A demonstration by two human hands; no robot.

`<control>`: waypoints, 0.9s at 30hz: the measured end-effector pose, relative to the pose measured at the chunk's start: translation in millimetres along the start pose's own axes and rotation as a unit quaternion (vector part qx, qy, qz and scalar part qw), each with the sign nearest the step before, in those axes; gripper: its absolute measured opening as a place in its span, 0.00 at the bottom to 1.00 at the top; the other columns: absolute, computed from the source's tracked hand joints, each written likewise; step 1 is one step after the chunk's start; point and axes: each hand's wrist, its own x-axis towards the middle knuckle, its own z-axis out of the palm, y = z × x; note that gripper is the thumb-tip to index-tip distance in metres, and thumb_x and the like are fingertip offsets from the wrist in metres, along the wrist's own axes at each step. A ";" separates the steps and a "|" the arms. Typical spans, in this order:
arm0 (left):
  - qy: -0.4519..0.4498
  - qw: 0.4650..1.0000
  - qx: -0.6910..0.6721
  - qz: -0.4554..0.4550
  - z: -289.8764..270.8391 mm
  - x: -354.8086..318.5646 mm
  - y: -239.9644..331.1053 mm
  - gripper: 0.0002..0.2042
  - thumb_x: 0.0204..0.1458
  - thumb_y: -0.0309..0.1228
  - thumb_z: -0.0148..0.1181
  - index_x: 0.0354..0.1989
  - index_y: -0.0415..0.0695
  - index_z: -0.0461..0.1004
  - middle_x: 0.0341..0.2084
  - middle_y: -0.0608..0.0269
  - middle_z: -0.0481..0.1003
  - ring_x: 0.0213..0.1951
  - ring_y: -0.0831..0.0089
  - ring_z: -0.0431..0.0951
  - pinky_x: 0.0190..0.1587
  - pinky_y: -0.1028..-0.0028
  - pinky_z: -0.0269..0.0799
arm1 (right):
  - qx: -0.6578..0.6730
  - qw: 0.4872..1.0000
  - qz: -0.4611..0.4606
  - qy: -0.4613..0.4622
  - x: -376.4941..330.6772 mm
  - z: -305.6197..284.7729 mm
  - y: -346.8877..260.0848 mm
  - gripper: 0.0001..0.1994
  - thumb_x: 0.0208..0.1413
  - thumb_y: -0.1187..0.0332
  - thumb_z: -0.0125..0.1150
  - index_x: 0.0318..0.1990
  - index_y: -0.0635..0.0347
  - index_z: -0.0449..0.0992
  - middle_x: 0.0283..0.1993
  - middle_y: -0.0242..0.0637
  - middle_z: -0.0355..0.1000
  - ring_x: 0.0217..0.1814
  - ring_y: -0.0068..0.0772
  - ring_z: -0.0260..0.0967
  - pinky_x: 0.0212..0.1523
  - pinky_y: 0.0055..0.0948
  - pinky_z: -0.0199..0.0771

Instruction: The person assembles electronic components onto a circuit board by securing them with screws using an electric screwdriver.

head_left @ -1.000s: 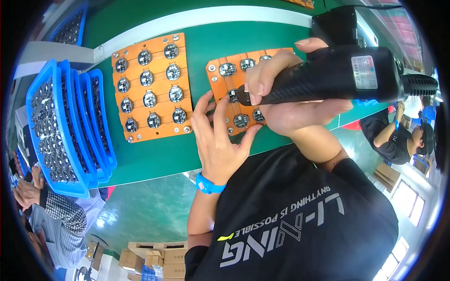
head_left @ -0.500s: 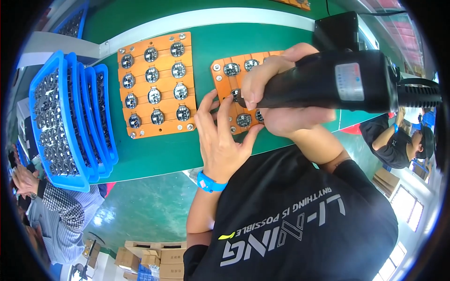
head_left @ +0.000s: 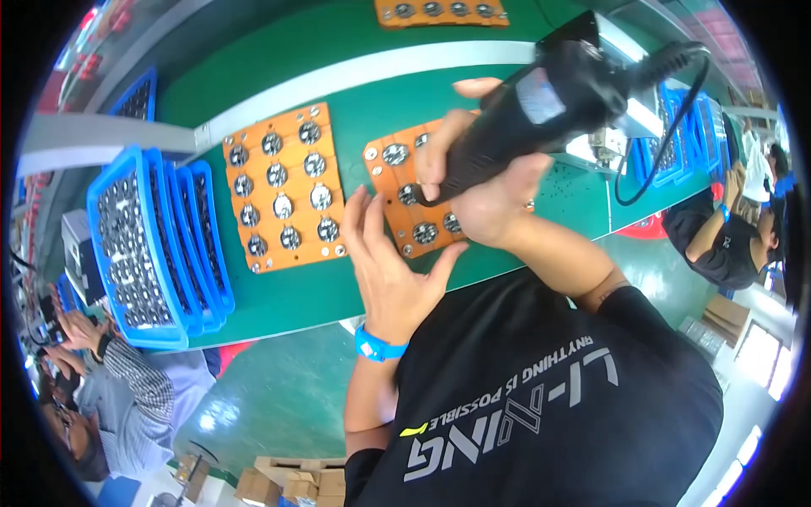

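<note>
My right hand (head_left: 498,198) is wrapped round a thick black corded electric screwdriver (head_left: 515,114), tilted with its cable end up to the right. The tool's tip is hidden behind its body and my fingers, over an orange fixture plate (head_left: 379,179) holding round circuit boards (head_left: 425,234). Beside the plate's near left corner my left hand (head_left: 389,283) lies with fingers spread, holding nothing; its fingertips are at the plate's left edge. A second orange fixture plate (head_left: 291,156), filled with rows of similar round boards, lies to the left.
Blue trays (head_left: 156,341) of small parts stand stacked on edge at the left. A white rail (head_left: 338,80) crosses behind the plates, with another orange plate (head_left: 443,21) beyond. Dark bits (head_left: 557,186) lie on the right. People sit at left (head_left: 135,397) and right (head_left: 718,245).
The view has shifted, showing more at the right. The screwdriver is tilted more steeply, its cable end higher and farther left. My left hand stays spread beside the plate.
</note>
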 end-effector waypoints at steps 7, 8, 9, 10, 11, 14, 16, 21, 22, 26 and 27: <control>-0.175 0.976 0.081 0.101 -2.5 53.4 33.7 0.57 0.27 0.43 0.80 0.67 0.38 0.52 0.65 0.39 0.54 0.64 0.41 0.56 0.66 0.45 0.51 | 0.108 0.965 -0.203 0.123 -0.7 -74.9 -73.8 0.56 0.43 0.16 0.32 0.66 0.59 0.51 0.17 0.38 0.63 0.12 0.31 0.57 0.19 0.31 0.64; -0.213 0.961 0.130 0.116 2.6 61.3 38.5 0.56 0.26 0.43 0.80 0.67 0.38 0.52 0.64 0.39 0.55 0.65 0.41 0.56 0.66 0.44 0.50 | 0.094 0.961 -0.221 0.138 -0.2 -87.2 -84.5 0.55 0.44 0.17 0.32 0.65 0.58 0.52 0.18 0.38 0.64 0.12 0.32 0.57 0.18 0.31 0.63; -0.250 0.943 0.176 0.133 11.8 68.3 41.5 0.56 0.26 0.42 0.81 0.67 0.39 0.53 0.64 0.39 0.55 0.65 0.42 0.56 0.67 0.43 0.49 | 0.076 0.956 -0.239 0.153 -0.4 -101.8 -92.2 0.53 0.46 0.18 0.32 0.64 0.57 0.54 0.18 0.39 0.64 0.12 0.32 0.56 0.18 0.31 0.63; -0.273 0.932 0.187 0.149 20.0 75.3 41.1 0.57 0.25 0.41 0.81 0.67 0.40 0.53 0.64 0.39 0.55 0.66 0.42 0.55 0.67 0.42 0.47 | 0.069 0.953 -0.246 0.161 0.0 -115.7 -98.5 0.53 0.46 0.18 0.32 0.64 0.57 0.54 0.18 0.39 0.64 0.12 0.32 0.56 0.18 0.31 0.63; -0.278 0.930 0.182 0.160 25.0 80.8 41.7 0.57 0.25 0.41 0.81 0.67 0.40 0.53 0.64 0.39 0.55 0.66 0.42 0.55 0.67 0.42 0.47 | 0.042 0.947 -0.264 0.178 0.8 -129.0 -104.3 0.51 0.47 0.18 0.32 0.62 0.58 0.55 0.18 0.39 0.63 0.12 0.32 0.56 0.18 0.31 0.62; -0.311 0.911 0.201 0.180 34.5 89.2 41.3 0.58 0.22 0.41 0.80 0.67 0.38 0.53 0.63 0.38 0.57 0.65 0.43 0.56 0.67 0.43 0.48 | -0.007 0.936 -0.283 0.211 0.7 -151.8 -114.1 0.49 0.48 0.19 0.31 0.58 0.58 0.57 0.17 0.38 0.63 0.12 0.32 0.57 0.17 0.31 0.62; -0.329 0.904 0.199 0.187 33.9 96.0 45.0 0.58 0.22 0.41 0.80 0.66 0.37 0.53 0.61 0.38 0.57 0.64 0.43 0.58 0.67 0.43 0.48 | -0.016 0.935 -0.302 0.185 2.5 -165.4 -114.7 0.47 0.48 0.19 0.31 0.55 0.58 0.58 0.16 0.38 0.63 0.12 0.32 0.57 0.17 0.32 0.61; -0.341 0.896 0.222 0.177 31.6 91.0 55.4 0.57 0.23 0.41 0.79 0.66 0.35 0.51 0.58 0.40 0.59 0.61 0.44 0.60 0.66 0.47 0.51 | -0.064 0.935 -0.283 0.205 -6.2 -164.0 -107.2 0.47 0.48 0.19 0.33 0.55 0.58 0.57 0.17 0.37 0.63 0.13 0.31 0.60 0.18 0.28 0.64; -0.353 0.892 0.224 0.173 31.0 90.5 56.8 0.58 0.23 0.43 0.79 0.66 0.35 0.51 0.58 0.40 0.59 0.61 0.45 0.60 0.67 0.47 0.52 | -0.096 0.935 -0.253 0.228 -8.8 -161.1 -105.7 0.46 0.48 0.20 0.34 0.56 0.56 0.58 0.18 0.37 0.63 0.13 0.30 0.58 0.19 0.30 0.62; -0.356 0.880 0.228 0.215 23.7 100.2 57.2 0.61 0.18 0.43 0.82 0.65 0.32 0.52 0.57 0.40 0.62 0.57 0.43 0.63 0.62 0.51 0.58 | -0.136 0.935 -0.211 0.252 -6.8 -160.1 -101.6 0.44 0.49 0.20 0.36 0.54 0.53 0.58 0.18 0.36 0.63 0.13 0.29 0.55 0.19 0.30 0.60; -0.381 0.884 0.167 0.214 18.9 109.2 53.9 0.61 0.18 0.44 0.82 0.64 0.32 0.53 0.55 0.40 0.64 0.56 0.44 0.65 0.60 0.53 0.61 | -0.143 0.937 -0.199 0.248 -6.6 -159.0 -101.4 0.44 0.49 0.20 0.36 0.54 0.53 0.58 0.18 0.35 0.63 0.13 0.29 0.55 0.20 0.30 0.60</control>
